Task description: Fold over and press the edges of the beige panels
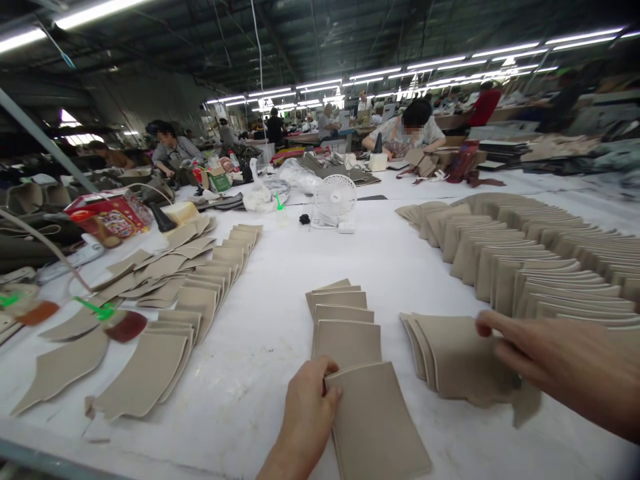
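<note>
Nearest the camera, a front panel (383,420) lies at the near end of the centre row (347,340), with a second edge showing under its left side. The left hand (309,403) is clamped on the panel's upper left corner, thumb on the near side and fingers behind. The right hand (555,367) is at the upper right of the short row (457,353), index finger against the top edge. Motion blur obscures its grip; whether it pinches a panel or only touches one cannot be told.

For good handling, the left-hand pinch should stay close to the edge, leaving the broad surface unmarked. Align the panel square with those behind it and leave an even step between edges. With the right hand, one sheet should be separated by its top edge before lifting; the neighbouring layers look liable to drag along.

Material: taupe sheet, apparently leather or a similar covering, smooth and matt, with paler cut edges. Shape: the centre row consists of near-rectangular panels, overlapped like shingles. Panels in the short row bow slightly. At the left, the curved row (200,300) contains wider, arched pieces. Both rest on the smooth white bench (225,387), which bears small scuffs.
</note>
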Available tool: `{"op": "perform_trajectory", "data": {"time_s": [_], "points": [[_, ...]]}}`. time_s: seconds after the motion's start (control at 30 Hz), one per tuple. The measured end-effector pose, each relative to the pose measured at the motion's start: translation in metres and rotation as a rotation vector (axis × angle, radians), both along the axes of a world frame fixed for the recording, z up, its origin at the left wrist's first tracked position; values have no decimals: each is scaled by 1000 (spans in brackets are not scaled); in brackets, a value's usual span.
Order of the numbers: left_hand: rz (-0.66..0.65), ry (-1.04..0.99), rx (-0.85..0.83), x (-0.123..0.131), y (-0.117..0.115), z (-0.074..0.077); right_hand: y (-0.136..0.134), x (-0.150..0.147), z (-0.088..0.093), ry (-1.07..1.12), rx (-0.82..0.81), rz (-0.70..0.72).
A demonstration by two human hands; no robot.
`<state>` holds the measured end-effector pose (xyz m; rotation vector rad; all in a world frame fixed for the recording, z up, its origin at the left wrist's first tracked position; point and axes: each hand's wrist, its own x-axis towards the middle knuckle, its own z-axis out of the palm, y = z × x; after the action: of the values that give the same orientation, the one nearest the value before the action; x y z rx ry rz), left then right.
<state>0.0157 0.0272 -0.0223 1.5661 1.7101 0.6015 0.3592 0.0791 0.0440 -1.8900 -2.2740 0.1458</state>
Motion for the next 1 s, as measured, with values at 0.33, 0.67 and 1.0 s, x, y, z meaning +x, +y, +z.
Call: {"op": "perform_trajectory", "data": {"time_s": [0.33, 0.67, 1.0], "points": [[-66, -626, -216, -9, -6, -6, -20, -110, -40, 313, -328, 448], [-248, -402, -264, -6, 3, 6, -41, -136, -51, 338, -397, 577], [-217, -530, -432, -5, 6, 3, -54, -145, -68, 346, 61, 715]]}}
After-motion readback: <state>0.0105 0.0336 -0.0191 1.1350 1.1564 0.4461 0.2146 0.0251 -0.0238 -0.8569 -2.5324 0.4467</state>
